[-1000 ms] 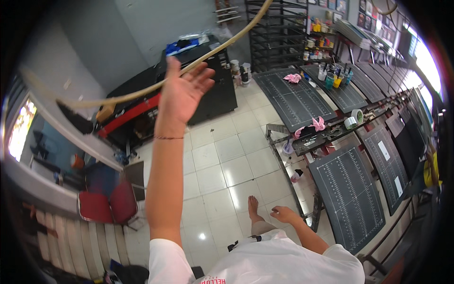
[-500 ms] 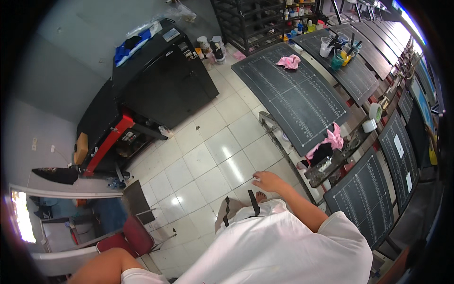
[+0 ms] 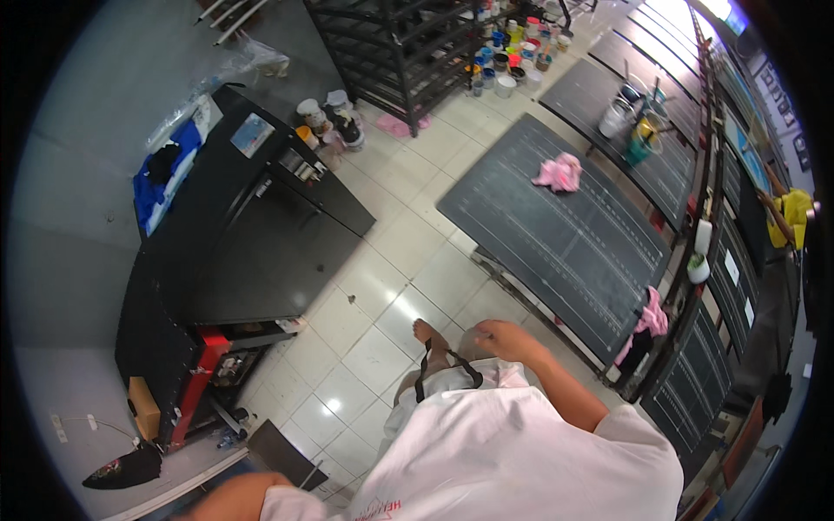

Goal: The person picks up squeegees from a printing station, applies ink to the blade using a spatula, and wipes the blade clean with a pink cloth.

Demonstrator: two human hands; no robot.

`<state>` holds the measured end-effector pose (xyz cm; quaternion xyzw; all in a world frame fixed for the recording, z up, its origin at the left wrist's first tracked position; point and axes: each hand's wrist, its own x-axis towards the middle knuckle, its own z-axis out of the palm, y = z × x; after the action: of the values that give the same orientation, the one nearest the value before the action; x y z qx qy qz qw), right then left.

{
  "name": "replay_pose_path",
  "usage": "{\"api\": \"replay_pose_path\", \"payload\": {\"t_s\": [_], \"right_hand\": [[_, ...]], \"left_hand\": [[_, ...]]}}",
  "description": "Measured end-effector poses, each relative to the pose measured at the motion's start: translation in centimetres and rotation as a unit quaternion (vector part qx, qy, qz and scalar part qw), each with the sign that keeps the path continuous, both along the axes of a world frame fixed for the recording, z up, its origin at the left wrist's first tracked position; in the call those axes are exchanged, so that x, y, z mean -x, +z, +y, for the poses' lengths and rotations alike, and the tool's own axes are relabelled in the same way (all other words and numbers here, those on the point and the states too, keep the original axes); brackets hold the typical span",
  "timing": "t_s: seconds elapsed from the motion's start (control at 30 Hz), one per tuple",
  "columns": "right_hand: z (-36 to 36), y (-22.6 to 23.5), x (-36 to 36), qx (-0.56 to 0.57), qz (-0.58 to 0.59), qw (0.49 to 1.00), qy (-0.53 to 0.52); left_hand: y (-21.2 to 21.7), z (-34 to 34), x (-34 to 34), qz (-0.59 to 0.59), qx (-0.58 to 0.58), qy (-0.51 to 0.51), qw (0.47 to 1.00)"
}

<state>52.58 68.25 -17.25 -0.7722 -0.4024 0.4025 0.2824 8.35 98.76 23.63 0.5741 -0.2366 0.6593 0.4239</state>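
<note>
My right hand (image 3: 499,339) hangs in front of my white shirt, over the tiled floor and close to my leg. Its fingers look loosely bent and apart, a little blurred, with nothing visible in them. Only part of my left arm (image 3: 234,497) enters at the lower left; the hand itself is outside the picture. Nearest to my right hand is a dark printing board (image 3: 556,239) with white ruled marks. A crumpled pink cloth (image 3: 559,173) lies on it, and another pink cloth (image 3: 650,317) hangs by its near right corner.
A black cabinet machine (image 3: 252,252) with a red panel (image 3: 198,382) stands left. Beyond are a black rack (image 3: 395,61) and several paint tubs (image 3: 506,84). Cups (image 3: 617,117) stand on a farther board. Tiled floor (image 3: 373,360) runs between. A person in yellow (image 3: 789,217) is at far right.
My view has shifted forward, so the board and rack appear closer. One bare foot has stepped ahead. The red chair has left the picture, and the person in yellow shows more.
</note>
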Motion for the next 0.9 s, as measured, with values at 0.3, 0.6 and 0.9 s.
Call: {"api": "replay_pose_path", "payload": {"t_s": [0.3,0.6,0.9], "right_hand": [[15.0,4.1,-8.1,0.013,0.035,0.989,-0.14],[32.4,1.1,-19.7,-0.097,0.063,0.985,-0.13],[38.5,-1.3,-32.5,-0.051,-0.038,0.98,-0.19]], "left_hand": [[-15.8,14.9,-32.2,0.407,0.293,-0.361,0.787],[-23.1,24.2,-46.1,0.618,0.256,-0.273,0.692],[-24.7,40.9,-65.2,0.598,0.196,-0.225,0.744]]}}
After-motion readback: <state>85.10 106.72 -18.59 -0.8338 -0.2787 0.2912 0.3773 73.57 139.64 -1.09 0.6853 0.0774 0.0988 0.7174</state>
